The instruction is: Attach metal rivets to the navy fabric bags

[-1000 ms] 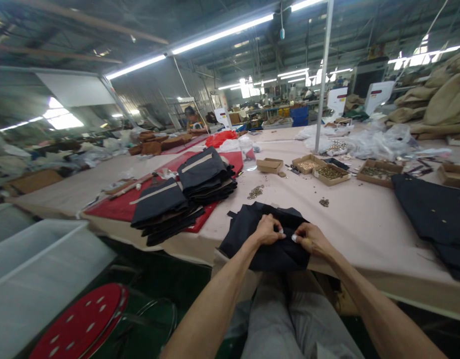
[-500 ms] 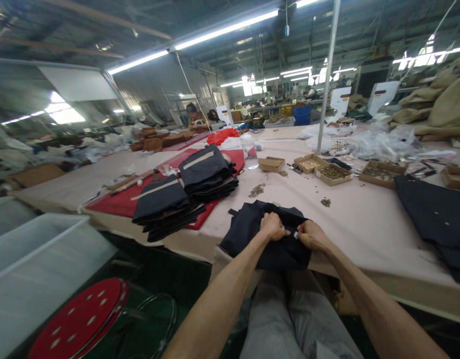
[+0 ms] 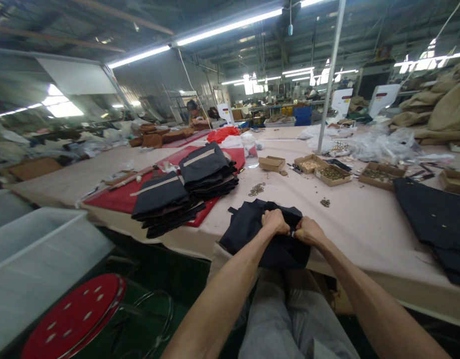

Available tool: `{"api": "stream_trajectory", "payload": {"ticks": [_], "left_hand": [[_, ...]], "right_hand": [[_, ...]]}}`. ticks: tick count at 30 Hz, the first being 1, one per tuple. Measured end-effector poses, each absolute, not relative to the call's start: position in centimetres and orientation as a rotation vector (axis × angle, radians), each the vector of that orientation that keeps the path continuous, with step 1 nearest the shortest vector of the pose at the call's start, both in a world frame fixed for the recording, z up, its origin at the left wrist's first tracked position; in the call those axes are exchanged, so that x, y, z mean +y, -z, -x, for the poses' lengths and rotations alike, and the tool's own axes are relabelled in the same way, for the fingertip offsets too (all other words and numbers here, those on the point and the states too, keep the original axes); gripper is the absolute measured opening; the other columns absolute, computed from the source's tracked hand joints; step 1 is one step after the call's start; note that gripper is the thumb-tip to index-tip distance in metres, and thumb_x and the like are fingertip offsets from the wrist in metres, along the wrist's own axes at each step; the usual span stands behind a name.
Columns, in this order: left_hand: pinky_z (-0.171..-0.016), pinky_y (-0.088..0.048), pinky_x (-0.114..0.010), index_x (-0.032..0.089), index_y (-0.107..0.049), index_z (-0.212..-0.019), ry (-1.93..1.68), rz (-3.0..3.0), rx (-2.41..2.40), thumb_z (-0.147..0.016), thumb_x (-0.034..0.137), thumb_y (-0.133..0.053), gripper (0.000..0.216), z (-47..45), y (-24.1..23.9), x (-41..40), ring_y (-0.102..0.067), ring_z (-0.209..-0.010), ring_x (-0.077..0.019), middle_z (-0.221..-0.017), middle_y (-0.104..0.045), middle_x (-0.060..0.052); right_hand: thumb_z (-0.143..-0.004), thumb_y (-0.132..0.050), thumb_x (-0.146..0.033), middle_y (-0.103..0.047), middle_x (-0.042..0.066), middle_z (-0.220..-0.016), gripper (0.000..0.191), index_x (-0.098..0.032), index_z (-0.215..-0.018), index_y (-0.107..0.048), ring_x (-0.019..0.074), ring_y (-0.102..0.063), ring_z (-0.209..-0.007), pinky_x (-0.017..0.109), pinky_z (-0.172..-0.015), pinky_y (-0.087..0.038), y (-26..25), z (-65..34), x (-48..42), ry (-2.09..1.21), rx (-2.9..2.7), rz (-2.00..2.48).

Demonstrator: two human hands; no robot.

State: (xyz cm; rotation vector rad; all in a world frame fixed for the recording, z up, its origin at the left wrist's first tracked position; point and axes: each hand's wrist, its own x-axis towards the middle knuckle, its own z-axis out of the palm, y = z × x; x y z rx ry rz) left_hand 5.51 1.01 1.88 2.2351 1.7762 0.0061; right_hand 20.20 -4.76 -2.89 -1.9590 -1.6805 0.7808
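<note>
A dark navy fabric piece (image 3: 248, 229) lies at the near edge of the pale pink table (image 3: 357, 219), hanging partly over it. My left hand (image 3: 275, 221) is closed in a fist on the fabric's upper fold. My right hand (image 3: 307, 231) is closed beside it, pinching the same fold, with white tape on a fingertip. The two hands touch each other. Whether a small part sits between the fingers is hidden.
Two stacks of folded dark fabric (image 3: 185, 187) rest on a red mat (image 3: 117, 199) at left. Small metal parts (image 3: 256, 189) and cardboard boxes of hardware (image 3: 329, 172) lie beyond. More dark fabric (image 3: 435, 214) is at right. A red stool (image 3: 73, 319) and grey bin (image 3: 35, 259) stand at lower left.
My hands have moved closer together and a little further onto the fabric, until they touch. The fabric has bunched slightly under them.
</note>
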Motion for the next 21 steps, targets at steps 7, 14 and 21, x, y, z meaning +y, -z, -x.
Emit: {"api": "stream_trajectory", "payload": {"ticks": [7, 14, 21], "left_hand": [[-0.09, -0.046, -0.044, 0.017, -0.068, -0.077, -0.068, -2.357, 1.742, -0.037, 0.053, -0.088, 0.058, -4.2, -2.3, 1.1, -0.057, -0.11, -0.0383, -0.099, -0.069, -0.017], [-0.091, -0.043, -0.045, 0.023, -0.071, -0.081, -0.236, -2.44, 1.641, -0.048, 0.062, -0.081, 0.053, -2.3, -1.6, 1.1, -0.055, -0.105, -0.0349, -0.103, -0.064, -0.011], [-0.092, -0.042, -0.043, 0.024, -0.07, -0.08, -0.308, -2.364, 1.675, -0.046, 0.059, -0.083, 0.052, -1.9, -0.9, 1.2, -0.053, -0.105, -0.033, -0.103, -0.062, -0.009]], "right_hand": [[-0.065, -0.067, -0.027, -0.064, 0.007, -0.064, 0.012, -0.018, -0.059, -0.064, 0.0185, -0.058, -0.063, 0.027, -0.053, -0.032, 2.6, -19.8, -5.4, -0.701, -1.696, 1.984], [-0.071, -0.068, -0.038, -0.069, 0.004, -0.071, 0.034, -0.014, -0.095, -0.074, 0.0143, -0.058, -0.059, 0.024, -0.054, -0.042, 1.2, -26.0, -6.3, -1.291, -1.711, 1.375], [-0.073, -0.063, -0.032, -0.075, 0.008, -0.083, 0.025, -0.017, -0.089, -0.075, 0.0224, -0.067, -0.082, 0.025, -0.066, -0.046, 1.8, -33.1, -2.3, -0.533, -1.394, 1.97]]}}
